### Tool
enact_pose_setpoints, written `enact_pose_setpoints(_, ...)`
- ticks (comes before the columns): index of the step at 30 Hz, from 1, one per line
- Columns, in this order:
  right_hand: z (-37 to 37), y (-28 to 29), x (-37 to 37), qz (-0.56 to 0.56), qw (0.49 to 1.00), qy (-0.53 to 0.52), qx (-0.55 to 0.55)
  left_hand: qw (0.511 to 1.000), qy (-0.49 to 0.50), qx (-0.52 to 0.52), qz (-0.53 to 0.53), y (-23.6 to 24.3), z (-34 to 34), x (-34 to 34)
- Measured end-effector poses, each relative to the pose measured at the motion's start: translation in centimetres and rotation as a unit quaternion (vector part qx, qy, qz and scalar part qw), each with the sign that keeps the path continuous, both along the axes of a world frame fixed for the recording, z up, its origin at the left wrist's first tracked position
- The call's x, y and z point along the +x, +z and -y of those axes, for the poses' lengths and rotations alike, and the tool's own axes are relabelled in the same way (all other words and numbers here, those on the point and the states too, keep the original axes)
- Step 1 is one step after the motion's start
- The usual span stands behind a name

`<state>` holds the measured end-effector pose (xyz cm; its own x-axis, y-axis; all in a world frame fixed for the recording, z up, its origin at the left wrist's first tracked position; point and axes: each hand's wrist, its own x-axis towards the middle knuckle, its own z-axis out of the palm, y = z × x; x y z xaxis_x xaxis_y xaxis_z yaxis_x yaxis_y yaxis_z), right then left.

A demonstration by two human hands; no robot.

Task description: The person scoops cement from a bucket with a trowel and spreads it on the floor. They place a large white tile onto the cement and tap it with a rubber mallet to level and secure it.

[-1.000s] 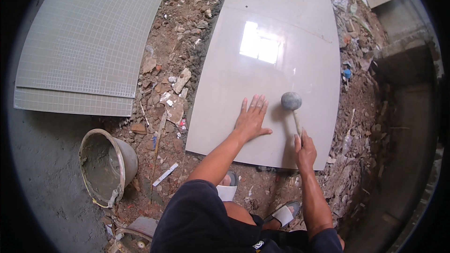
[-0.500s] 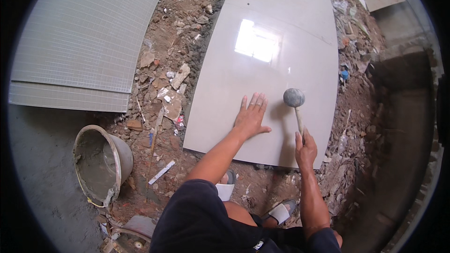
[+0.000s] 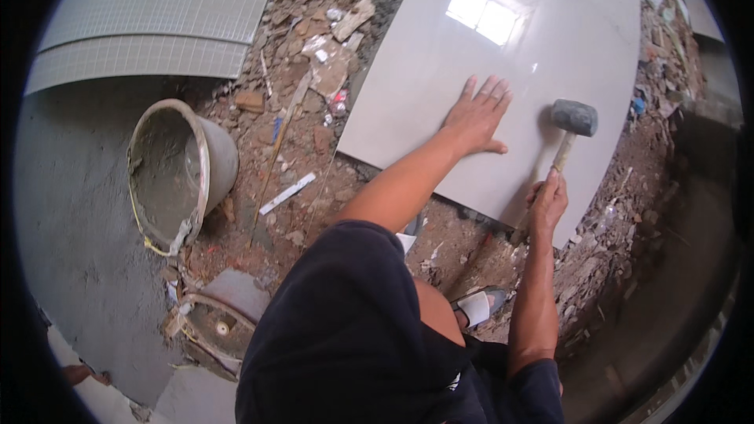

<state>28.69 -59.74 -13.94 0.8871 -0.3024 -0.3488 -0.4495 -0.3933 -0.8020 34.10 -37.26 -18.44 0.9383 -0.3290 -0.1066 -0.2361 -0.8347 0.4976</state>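
Observation:
A large, glossy pale floor tile (image 3: pixel 416 102) lies in front of me, mirroring a bright window. My left hand (image 3: pixel 476 118) rests flat on it, fingers spread, near its closer end. To the right, my right hand (image 3: pixel 547 202) is wrapped round the wooden handle of a rubber mallet (image 3: pixel 576 118). The mallet's dark grey head is over the tile; whether it touches the surface I cannot tell. Its handle end shows just below my fist, by the tile's near edge.
Rubble and soil (image 3: pixel 314 129) surround the tile. At left a mortar-smeared bucket (image 3: pixel 222 159) lies tipped, with a second container (image 3: pixel 236 352) nearer me. Stacked tiles (image 3: pixel 169 12) stand at the far left. A white strip (image 3: pixel 287 193) lies on the ground. A dark trench (image 3: pixel 660 267) runs along the right.
My view has swung, so the tile and both hands sit farther right and higher. The mallet head has turned, showing its side. My left hand stays flat on the tile.

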Motion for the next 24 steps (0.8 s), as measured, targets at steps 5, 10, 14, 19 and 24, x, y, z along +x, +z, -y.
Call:
enact_pose_setpoints(5, 0.8, -0.8, -0.7, -0.005, 0.999, 0.01, -0.035, 1.0, -0.002, 0.015, -0.003, -0.2, 0.1, 0.1)
enact_pose_setpoints(10, 2.7, -2.0, 0.6, 0.062, 0.982, 0.056, -0.169, 1.0, -0.001, 0.028, 0.011, -0.3, 0.2, 0.0)
enact_pose_setpoints(14, 3.8, -3.5, 3.8, 0.142, 0.928, 0.102, -0.328, 0.999, -0.006, 0.035, 0.0, -0.2, 0.2, 0.2)
enact_pose_setpoints(19, 4.8, -4.2, 6.8, 0.174, 0.913, 0.134, -0.343, 0.999, -0.003, 0.012, -0.036, -0.1, 0.3, 0.5)
enact_pose_setpoints(24, 5.2, -4.9, 7.3, 0.199, 0.889, 0.115, -0.397, 0.998, -0.005, 0.046, -0.045, -0.7, 1.1, 0.6)
